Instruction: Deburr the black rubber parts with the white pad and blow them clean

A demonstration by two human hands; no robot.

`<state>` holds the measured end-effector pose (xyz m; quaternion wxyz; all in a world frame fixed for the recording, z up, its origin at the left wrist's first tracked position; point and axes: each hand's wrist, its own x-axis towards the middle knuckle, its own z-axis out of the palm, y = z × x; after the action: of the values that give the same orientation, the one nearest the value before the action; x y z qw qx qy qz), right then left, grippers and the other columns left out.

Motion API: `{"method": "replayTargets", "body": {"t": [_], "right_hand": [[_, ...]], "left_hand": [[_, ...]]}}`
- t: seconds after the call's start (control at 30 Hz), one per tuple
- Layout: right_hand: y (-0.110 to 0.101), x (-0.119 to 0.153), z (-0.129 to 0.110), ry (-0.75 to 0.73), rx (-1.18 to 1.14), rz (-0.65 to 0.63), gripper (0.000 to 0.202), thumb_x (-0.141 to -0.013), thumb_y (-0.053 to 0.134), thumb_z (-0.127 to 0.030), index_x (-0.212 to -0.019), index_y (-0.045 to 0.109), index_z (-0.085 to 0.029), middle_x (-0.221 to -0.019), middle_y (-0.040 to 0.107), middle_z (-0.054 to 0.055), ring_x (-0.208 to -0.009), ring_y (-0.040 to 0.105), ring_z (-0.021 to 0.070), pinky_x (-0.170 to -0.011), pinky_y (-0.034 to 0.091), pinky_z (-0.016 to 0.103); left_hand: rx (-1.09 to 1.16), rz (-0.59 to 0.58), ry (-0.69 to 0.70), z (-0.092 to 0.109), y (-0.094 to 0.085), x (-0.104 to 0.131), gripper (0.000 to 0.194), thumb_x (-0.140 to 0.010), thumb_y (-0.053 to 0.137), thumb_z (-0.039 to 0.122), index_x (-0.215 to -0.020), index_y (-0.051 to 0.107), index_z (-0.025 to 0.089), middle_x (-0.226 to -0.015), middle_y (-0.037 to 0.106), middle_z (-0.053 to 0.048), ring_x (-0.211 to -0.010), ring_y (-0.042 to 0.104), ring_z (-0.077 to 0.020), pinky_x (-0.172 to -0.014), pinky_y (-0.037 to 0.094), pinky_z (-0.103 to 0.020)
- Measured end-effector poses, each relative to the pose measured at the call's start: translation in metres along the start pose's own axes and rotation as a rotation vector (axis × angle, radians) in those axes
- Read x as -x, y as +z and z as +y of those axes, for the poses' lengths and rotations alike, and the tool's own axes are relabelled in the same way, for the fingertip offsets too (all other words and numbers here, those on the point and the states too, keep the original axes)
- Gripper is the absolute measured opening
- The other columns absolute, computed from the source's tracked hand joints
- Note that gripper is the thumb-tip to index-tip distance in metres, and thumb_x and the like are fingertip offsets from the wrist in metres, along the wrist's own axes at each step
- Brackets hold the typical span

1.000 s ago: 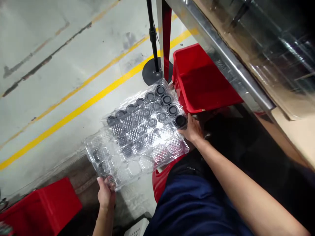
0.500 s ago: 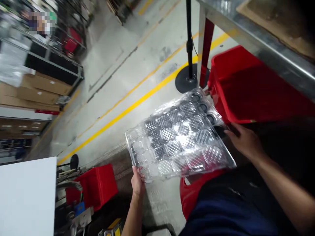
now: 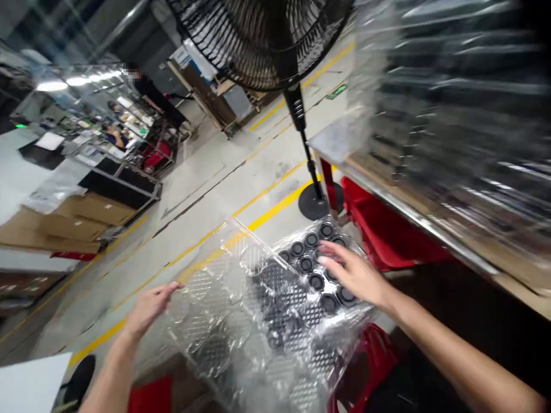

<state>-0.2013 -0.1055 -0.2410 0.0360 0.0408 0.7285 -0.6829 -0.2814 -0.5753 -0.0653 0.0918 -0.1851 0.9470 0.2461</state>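
Close in, the person's left hand (image 3: 150,304) is pinched at the left edge of a clear plastic tray (image 3: 245,327), thumb and fingers brought together there. That tray slants across the middle, partly over a lower tray (image 3: 358,312) whose dark round parts (image 3: 316,281) show bare on the right. Over those parts reaches the right hand (image 3: 355,272), fingers loosely spread and thumb apart, with no part visibly gripped; I can't tell from here whether the fingertips touch any. Something red (image 3: 372,355) sits below the right forearm, and a red box (image 3: 150,394) shows under the left one. To the right, a metal-edged table (image 3: 408,226) carries blurred stacks of clear plastic (image 3: 451,115), with a red bin (image 3: 379,232) beneath its edge. Past the trays a black standing fan (image 3: 262,40) rises from its round base, by a yellow line (image 3: 279,205) on the floor. Farther back on the left are cardboard boxes (image 3: 101,209) on a rack, then a standing person in dark clothes (image 3: 157,100) beside lit benches.
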Motion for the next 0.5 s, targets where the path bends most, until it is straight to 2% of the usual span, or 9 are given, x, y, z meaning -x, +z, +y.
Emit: {"method": "replayTargets", "body": {"t": [0.07,0.13,0.2,0.27,0.37,0.43,0.5], "right_hand": [[0.022,-0.006,-0.01,0.054,-0.125,-0.07,0.064,-0.091,0.066,-0.052,-0.146,0.048,-0.024,-0.137,0.06,0.009,-0.123,0.059,0.0221,-0.108,0.049,0.039],[0.04,-0.009,-0.013,0.12,-0.24,-0.103,0.07,-0.09,0.071,-0.048,-0.149,0.044,-0.021,-0.136,0.06,0.011,-0.114,0.063,0.0204,-0.1,0.054,0.036],[0.054,-0.006,-0.009,0.188,-0.333,-0.097,0.061,-0.094,0.07,-0.042,-0.145,0.046,-0.017,-0.121,0.065,0.011,-0.098,0.068,0.0188,-0.089,0.058,0.035],[0.061,0.002,0.002,0.254,-0.403,-0.051,0.044,-0.1,0.063,-0.039,-0.135,0.053,-0.014,-0.101,0.067,0.006,-0.079,0.066,0.0154,-0.073,0.059,0.031],[0.062,0.017,0.025,0.331,-0.487,0.076,0.031,-0.104,0.058,-0.039,-0.121,0.058,-0.013,-0.089,0.062,0.002,-0.068,0.06,0.0116,-0.061,0.055,0.025],[0.058,0.027,0.04,0.371,-0.534,0.181,0.031,-0.104,0.058,-0.04,-0.118,0.059,-0.013,-0.09,0.061,0.002,-0.068,0.059,0.0109,-0.059,0.053,0.023],[0.053,0.035,0.053,0.404,-0.573,0.284,0.032,-0.104,0.057,-0.042,-0.116,0.059,-0.013,-0.092,0.061,0.003,-0.069,0.058,0.0109,-0.059,0.053,0.023]], "left_hand": [[-0.071,-0.09,0.052,0.036,-0.005,-0.021,0.069,-0.056,0.068,0.077,-0.084,0.08,0.015,-0.046,0.042,0.003,-0.046,0.035,-0.0114,-0.047,0.029,-0.024],[-0.172,-0.214,0.113,0.071,0.002,-0.035,0.064,-0.058,0.068,0.073,-0.086,0.081,0.016,-0.046,0.041,0.003,-0.046,0.036,-0.0115,-0.047,0.029,-0.024],[-0.246,-0.321,0.172,0.099,0.019,-0.045,0.063,-0.059,0.069,0.072,-0.086,0.081,0.016,-0.047,0.041,0.003,-0.046,0.035,-0.011,-0.046,0.03,-0.024],[-0.259,-0.35,0.216,0.117,0.043,-0.052,0.064,-0.059,0.07,0.072,-0.088,0.081,0.016,-0.049,0.043,0.003,-0.047,0.036,-0.0108,-0.045,0.03,-0.023],[-0.135,-0.261,0.274,0.121,0.085,-0.059,0.071,-0.06,0.07,0.073,-0.103,0.077,0.017,-0.067,0.061,-0.002,-0.059,0.053,-0.0158,-0.047,0.042,-0.023],[0.003,-0.227,0.274,0.111,0.116,-0.057,0.08,-0.059,0.071,0.071,-0.117,0.07,0.017,-0.09,0.069,-0.007,-0.077,0.064,-0.0215,-0.055,0.054,-0.028],[0.071,-0.269,0.235,0.092,0.147,-0.049,0.088,-0.058,0.071,0.072,-0.124,0.063,0.015,-0.1,0.071,-0.011,-0.082,0.069,-0.0253,-0.062,0.06,-0.035]]}}
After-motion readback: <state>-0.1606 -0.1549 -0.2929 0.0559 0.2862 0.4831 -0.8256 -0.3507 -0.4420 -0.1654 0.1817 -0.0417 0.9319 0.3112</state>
